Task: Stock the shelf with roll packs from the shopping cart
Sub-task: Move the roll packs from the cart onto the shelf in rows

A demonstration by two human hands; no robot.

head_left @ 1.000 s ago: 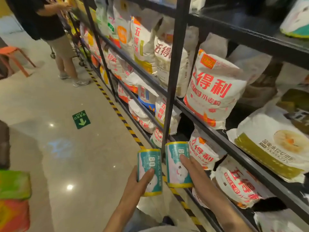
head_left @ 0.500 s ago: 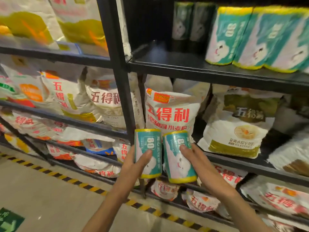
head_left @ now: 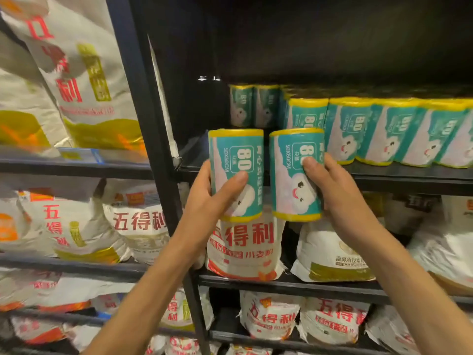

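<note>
Teal roll packs [head_left: 236, 172] in both hands [head_left: 212, 201]

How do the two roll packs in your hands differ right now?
The left roll pack is gripped by the left hand with the thumb low on its label; the right roll pack, held by the right hand, has the thumb covering the "80". Its cartoon face shows; the left's is mostly hidden. Both are upright, teal, yellow-ended.

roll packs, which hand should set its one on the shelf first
Probably the left. The left hand holds its roll pack in front of the shelf's bare stretch; the right hand's pack faces the stocked row.
</note>
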